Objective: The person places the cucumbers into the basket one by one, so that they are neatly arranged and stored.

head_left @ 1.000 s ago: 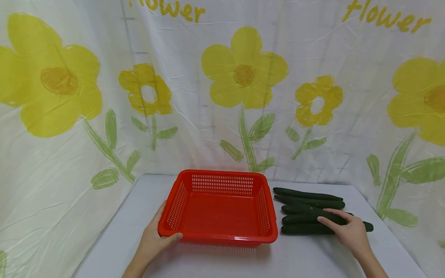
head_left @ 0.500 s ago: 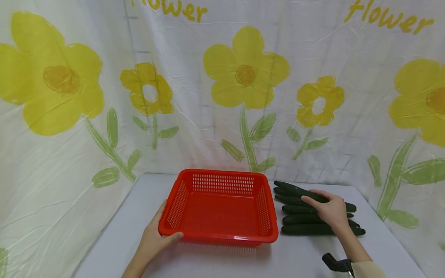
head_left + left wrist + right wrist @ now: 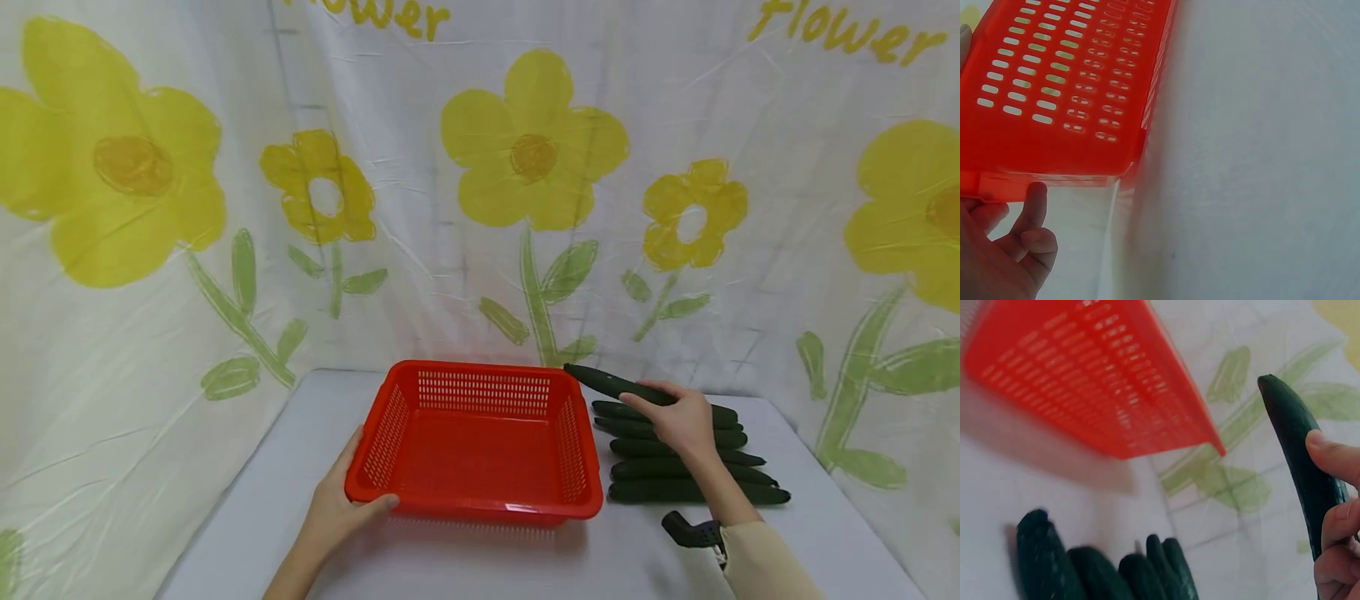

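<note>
A red plastic basket (image 3: 487,505) with slotted walls stands in the middle of the white table, nothing inside it. At its left front corner my left hand (image 3: 330,508) grips the rim, thumb on top; in the left wrist view, curled fingers (image 3: 1036,203) show beneath the rim. My right hand (image 3: 686,423) holds a dark green cucumber (image 3: 604,382) in the air, thumb on one side and fingers curled round the other. The cucumber's free tip is by the basket's back right corner in the head view. Below the hand, several cucumbers (image 3: 675,492) lie side by side.
White table (image 3: 465,567) surface shows in front of the basket and at both sides. Behind the table hangs a white curtain (image 3: 420,292) with yellow flowers. A black strap piece (image 3: 690,532) sits at my right wrist, beside a pale sleeve (image 3: 765,562).
My right hand has lifted the cucumber from the front of the pile and carried it backward and left, toward the basket. The left hand stays on the rim; the basket keeps its place.
</note>
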`<act>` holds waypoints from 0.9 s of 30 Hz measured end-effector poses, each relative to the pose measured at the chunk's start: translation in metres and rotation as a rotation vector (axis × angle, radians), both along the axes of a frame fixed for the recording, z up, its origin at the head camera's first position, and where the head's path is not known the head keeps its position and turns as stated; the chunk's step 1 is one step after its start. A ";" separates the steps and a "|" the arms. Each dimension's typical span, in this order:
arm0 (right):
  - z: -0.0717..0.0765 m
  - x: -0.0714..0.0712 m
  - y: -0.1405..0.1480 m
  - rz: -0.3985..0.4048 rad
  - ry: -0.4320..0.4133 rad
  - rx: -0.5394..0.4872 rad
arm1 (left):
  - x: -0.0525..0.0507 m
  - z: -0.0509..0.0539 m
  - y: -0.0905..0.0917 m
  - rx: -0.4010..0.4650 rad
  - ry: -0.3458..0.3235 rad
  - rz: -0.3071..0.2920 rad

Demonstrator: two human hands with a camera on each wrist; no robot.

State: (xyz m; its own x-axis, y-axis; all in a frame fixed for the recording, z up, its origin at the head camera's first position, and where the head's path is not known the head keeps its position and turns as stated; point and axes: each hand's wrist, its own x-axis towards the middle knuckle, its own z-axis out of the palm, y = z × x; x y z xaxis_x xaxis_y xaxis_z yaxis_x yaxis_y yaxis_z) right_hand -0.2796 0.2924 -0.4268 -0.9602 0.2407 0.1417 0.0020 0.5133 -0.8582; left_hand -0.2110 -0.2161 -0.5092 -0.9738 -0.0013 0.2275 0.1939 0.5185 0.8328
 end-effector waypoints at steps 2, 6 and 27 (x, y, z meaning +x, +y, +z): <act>0.004 -0.003 -0.006 0.008 0.005 -0.012 | 0.000 0.000 0.000 0.000 0.000 0.000; 0.012 -0.010 -0.020 0.026 0.025 -0.003 | -0.002 0.001 0.001 -0.003 -0.006 -0.001; 0.044 -0.047 -0.125 0.143 0.183 0.028 | -0.010 0.001 0.008 0.042 -0.028 -0.009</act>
